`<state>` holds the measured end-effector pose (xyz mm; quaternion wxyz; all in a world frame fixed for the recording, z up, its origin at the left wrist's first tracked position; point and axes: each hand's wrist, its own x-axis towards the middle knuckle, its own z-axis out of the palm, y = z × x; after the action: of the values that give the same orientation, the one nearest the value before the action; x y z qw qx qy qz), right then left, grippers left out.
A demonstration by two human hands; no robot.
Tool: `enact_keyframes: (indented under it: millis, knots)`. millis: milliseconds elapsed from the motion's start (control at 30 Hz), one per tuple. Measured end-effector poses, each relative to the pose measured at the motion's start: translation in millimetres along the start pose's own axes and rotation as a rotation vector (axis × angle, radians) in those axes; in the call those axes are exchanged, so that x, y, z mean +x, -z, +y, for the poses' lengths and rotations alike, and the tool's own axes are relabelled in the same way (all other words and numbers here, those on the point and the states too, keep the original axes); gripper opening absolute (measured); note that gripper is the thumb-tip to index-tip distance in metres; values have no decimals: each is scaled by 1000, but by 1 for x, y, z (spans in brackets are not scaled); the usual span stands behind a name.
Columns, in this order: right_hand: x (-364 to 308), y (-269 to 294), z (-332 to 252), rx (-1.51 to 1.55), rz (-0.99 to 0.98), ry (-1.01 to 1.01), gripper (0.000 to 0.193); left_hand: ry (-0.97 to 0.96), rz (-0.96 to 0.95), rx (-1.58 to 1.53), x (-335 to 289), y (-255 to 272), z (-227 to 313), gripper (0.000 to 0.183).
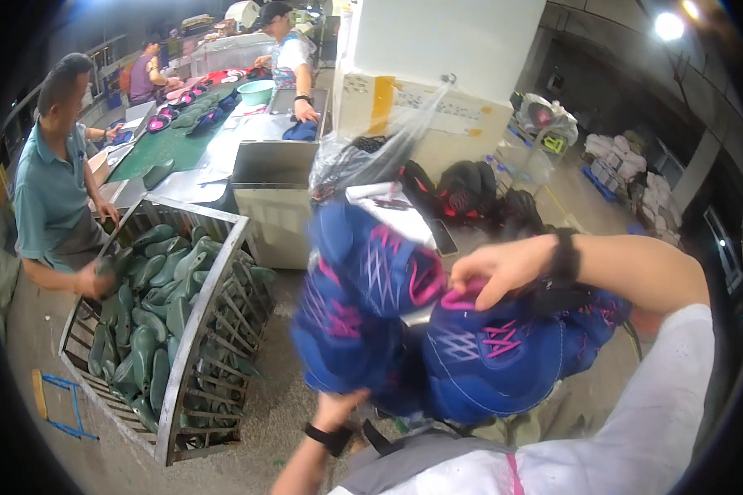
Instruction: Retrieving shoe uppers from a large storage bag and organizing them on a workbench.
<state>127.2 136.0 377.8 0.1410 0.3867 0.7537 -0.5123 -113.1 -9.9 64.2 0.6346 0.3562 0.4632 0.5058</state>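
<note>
Several dark blue shoe uppers with pink collar linings and pink and white lacing crowd the space before me. My right hand (504, 268), wearing a black wristband, pinches the pink collar of one rounded blue shoe upper (495, 359). Lower down on the left, my left hand (337, 410) grips the underside of a motion-blurred blue shoe upper (334, 330); its fingertips are partly hidden. Another blue shoe upper (384, 268) leans above that one, close to my right fingers. Beyond my right wrist lies a further blue shoe upper (590, 326).
A metal-barred cart (177, 396) full of green shoe lasts (153, 309) stands at left, a person's hand (93, 280) reaching in. Behind it, people work along a green-topped table (153, 150). Black shoes (462, 188) and a phone (443, 237) lie ahead, near a white pillar (446, 49).
</note>
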Motion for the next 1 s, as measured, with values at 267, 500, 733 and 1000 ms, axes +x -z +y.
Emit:
enact_keyframes:
  millis: [267,500,733,1000]
  knots:
    - [-86,-72,96,549,625,420,40,-855,-322,424,70,-40,290,86]
    - [23,-261,274,1101,785,93,34,-1254,-471,1221,139,-239,248,75]
    - [71,-257,271,1485,501,448,38,-575,-698,1790,65,-215,129,93]
    - [-1,-135,246,-176,468,470,27,-341,-782,1954,17,-101,54,67]
